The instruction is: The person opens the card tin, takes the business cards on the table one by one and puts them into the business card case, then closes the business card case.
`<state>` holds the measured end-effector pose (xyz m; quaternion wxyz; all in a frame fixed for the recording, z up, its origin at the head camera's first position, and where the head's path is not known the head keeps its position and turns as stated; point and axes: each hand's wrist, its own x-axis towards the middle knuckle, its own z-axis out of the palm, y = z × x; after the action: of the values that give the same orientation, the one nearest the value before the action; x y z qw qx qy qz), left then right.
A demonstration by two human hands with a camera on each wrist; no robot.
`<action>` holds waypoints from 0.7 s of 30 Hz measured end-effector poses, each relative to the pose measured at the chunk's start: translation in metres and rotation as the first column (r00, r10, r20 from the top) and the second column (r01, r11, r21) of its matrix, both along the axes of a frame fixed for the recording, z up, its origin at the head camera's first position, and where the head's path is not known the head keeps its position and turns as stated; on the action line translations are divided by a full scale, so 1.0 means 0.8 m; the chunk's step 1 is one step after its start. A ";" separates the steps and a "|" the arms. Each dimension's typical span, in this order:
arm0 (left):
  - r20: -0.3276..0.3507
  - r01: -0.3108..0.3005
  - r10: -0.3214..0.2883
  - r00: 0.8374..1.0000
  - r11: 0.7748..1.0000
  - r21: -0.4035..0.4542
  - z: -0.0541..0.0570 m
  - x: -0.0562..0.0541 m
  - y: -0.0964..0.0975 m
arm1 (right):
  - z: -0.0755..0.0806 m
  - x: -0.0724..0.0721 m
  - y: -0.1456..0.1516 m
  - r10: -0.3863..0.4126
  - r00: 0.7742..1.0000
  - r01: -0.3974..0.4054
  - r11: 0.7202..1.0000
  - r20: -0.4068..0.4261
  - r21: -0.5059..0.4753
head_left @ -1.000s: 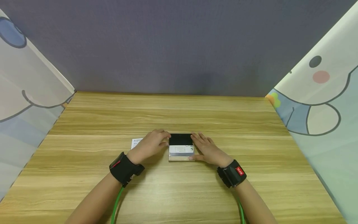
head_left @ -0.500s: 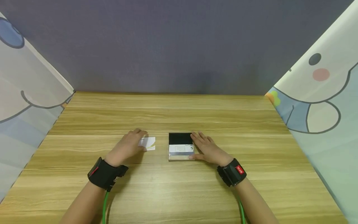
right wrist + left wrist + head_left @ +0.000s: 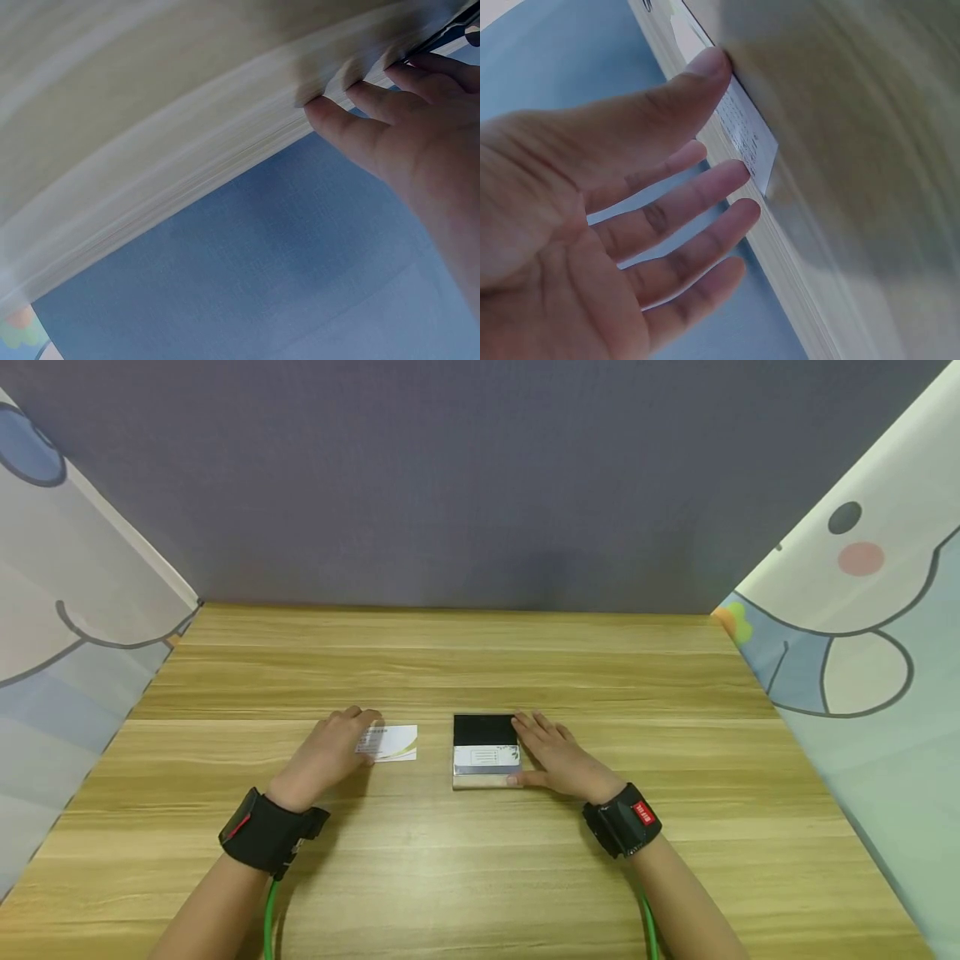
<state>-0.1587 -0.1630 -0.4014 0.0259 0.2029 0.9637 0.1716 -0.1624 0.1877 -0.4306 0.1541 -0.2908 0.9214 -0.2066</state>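
Observation:
In the head view a white printed business card with a gold curve lies flat on the table. My left hand is over its left end, thumb by the near long edge and fingers by the far one. The left wrist view shows that thumb close to the card, with the fingers extended and spread. A small flat case, black above with a white printed card and a silvery strip below, lies near the middle. My right hand rests along its right side, fingers extended, thumb at the lower right corner.
The wooden table runs back to a dark grey panel. Cartoon-printed sheets border it on both sides. Green cables trail from the black wrist bands.
My left hand has drawn away from the case, leftward to the business card's left end, uncovering most of the card. The right hand and the case stay in place.

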 end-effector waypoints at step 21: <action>-0.008 0.087 -0.087 0.996 0.996 -0.019 -0.005 -0.009 -0.002 | 0.001 0.000 -0.001 -0.002 1.000 0.002 1.000 0.001 0.001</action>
<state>-0.1657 -0.1649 -0.4051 0.0310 0.2451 0.9556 0.1607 -0.1626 0.1873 -0.4301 0.1547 -0.2897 0.9217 -0.2065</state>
